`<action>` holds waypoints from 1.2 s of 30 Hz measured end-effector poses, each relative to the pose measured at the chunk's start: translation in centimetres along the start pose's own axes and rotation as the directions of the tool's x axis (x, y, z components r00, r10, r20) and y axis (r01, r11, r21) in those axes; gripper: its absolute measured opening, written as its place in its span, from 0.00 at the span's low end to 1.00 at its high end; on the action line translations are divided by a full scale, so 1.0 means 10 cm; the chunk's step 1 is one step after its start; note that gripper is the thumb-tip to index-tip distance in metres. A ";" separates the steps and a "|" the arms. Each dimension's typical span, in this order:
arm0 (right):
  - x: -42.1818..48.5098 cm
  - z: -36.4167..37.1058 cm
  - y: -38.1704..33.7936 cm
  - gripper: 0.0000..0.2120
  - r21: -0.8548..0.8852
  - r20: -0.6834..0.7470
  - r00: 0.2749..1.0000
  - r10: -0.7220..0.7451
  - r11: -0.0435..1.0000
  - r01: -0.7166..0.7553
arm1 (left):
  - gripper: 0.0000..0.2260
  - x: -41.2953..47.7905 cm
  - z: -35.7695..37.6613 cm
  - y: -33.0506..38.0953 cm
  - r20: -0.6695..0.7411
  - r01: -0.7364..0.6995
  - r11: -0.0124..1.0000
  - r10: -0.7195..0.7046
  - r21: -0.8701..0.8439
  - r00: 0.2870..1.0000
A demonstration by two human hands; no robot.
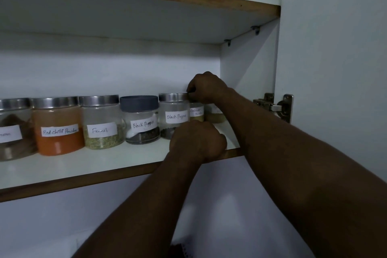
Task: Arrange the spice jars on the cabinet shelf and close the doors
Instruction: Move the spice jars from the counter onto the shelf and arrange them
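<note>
The right hand (206, 88) curls its fingers over the lid of the Coriander Powder jar (196, 112), near the shelf's (104, 163) right end, just beside the steel-lidded Black Pepper jar (173, 111). The left hand (196, 140), fingers bunched, blocks that jar's base; whether it grips anything cannot be told. To the left stand 3 more jars: the grey-lidded Black Pepper jar (140, 119), the Fennel jar (101, 123) and the Red chilli Powder jar (57, 125).

Shelf (104, 163) carries a row of labelled jars: red chilli powder jar (57, 128), fennel jar (101, 123), grey-lid black pepper jar (141, 121), steel-lid black pepper jar (172, 113). Right hand (207, 88) curls over the top of the coriander powder jar (196, 114). Left hand (196, 140) sits curled before the steel-lid jar's base, grip hidden.
</note>
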State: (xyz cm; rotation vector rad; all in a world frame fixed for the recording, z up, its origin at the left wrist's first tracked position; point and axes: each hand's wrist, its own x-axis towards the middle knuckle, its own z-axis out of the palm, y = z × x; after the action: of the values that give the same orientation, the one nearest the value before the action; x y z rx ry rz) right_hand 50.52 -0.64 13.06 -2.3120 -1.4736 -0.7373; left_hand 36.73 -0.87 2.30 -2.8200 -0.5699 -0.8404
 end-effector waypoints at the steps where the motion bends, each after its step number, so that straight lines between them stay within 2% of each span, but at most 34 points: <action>1: 0.01 0.00 0.01 0.11 0.003 0.006 1.000 -0.005 1.000 0.005 | 0.19 0.01 0.01 0.00 -0.010 -0.011 1.000 0.011 -0.004 1.000; 6: -0.03 0.00 0.05 0.18 0.034 0.006 0.999 -0.036 0.999 0.035 | 0.17 -0.04 -0.04 0.00 -0.052 -0.028 0.996 0.024 -0.080 0.998; 9: -0.10 -0.09 0.07 0.21 0.120 -0.135 0.991 -0.016 0.992 0.033 | 0.14 -0.11 -0.15 -0.11 -0.058 0.023 0.987 -0.033 -0.161 0.998; 11: -0.15 -0.17 0.04 0.16 0.208 -0.273 0.962 -0.008 0.976 0.067 | 0.11 -0.18 -0.24 -0.29 -0.049 0.085 0.966 -0.100 -0.245 0.994; 13: -0.21 -0.25 -0.01 0.12 0.367 -0.349 0.937 0.019 0.923 0.117 | 0.09 -0.27 -0.32 -0.50 -0.020 0.148 0.937 -0.163 -0.316 0.986; 15: -0.29 -0.33 -0.06 0.13 0.502 -0.309 0.951 0.008 0.850 0.156 | 0.07 -0.37 -0.39 -0.68 0.008 0.178 0.920 -0.187 -0.351 0.982; 17: -0.38 -0.35 -0.11 0.16 0.521 -0.216 0.973 -0.082 0.833 0.186 | 0.06 -0.43 -0.42 -0.81 0.004 0.164 0.927 -0.173 -0.337 0.985; 19: -0.43 -0.30 -0.16 0.16 0.464 -0.136 0.977 -0.164 0.861 0.209 | 0.07 -0.48 -0.43 -0.86 -0.016 0.153 0.944 -0.165 -0.292 0.986; 22: -0.45 -0.18 -0.21 0.15 0.427 -0.122 0.979 -0.166 0.882 0.202 | 0.10 -0.52 -0.43 -0.89 -0.033 0.106 0.973 -0.115 -0.203 0.993; 26: -0.43 -0.10 -0.24 0.15 0.409 -0.142 0.982 -0.123 0.896 0.172 | 0.15 -0.51 -0.40 -0.89 -0.023 -0.085 0.994 0.087 0.071 0.996; 28: -0.39 -0.08 -0.25 0.15 0.390 -0.132 0.984 -0.119 0.906 0.162 | 0.15 -0.53 -0.40 -0.92 -0.008 -0.265 0.927 0.277 0.266 0.961; 30: -0.33 -0.08 -0.27 0.15 0.350 -0.124 0.985 -0.118 0.924 0.155 | 0.13 -0.54 -0.43 -0.96 0.029 -0.421 0.778 0.462 0.467 0.886; 31: -0.30 -0.08 -0.28 0.14 0.329 -0.118 0.986 -0.117 0.932 0.150 | 0.12 -0.56 -0.48 -0.95 0.070 -0.449 0.715 0.493 0.536 0.867; 32: -0.26 -0.08 -0.29 0.13 0.315 -0.108 0.988 -0.112 0.939 0.140 | 0.12 -0.57 -0.49 -0.93 0.096 -0.465 0.672 0.509 0.576 0.855; 33: -0.23 -0.08 -0.30 0.13 0.304 -0.094 0.990 -0.103 0.944 0.127 | 0.15 -0.55 -0.48 -0.92 0.127 -0.481 0.675 0.503 0.560 0.855; 36: -0.11 -0.03 -0.35 0.12 0.255 -0.060 0.994 -0.086 0.962 0.098 | 0.20 -0.51 -0.47 -0.85 0.194 -0.448 0.741 0.408 0.500 0.892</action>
State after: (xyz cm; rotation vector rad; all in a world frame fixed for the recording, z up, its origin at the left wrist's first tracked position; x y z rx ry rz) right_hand 46.86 -0.13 12.65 -2.0310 -1.5626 -0.5820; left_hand 27.13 4.16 3.62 -2.3150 -0.1059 -0.4023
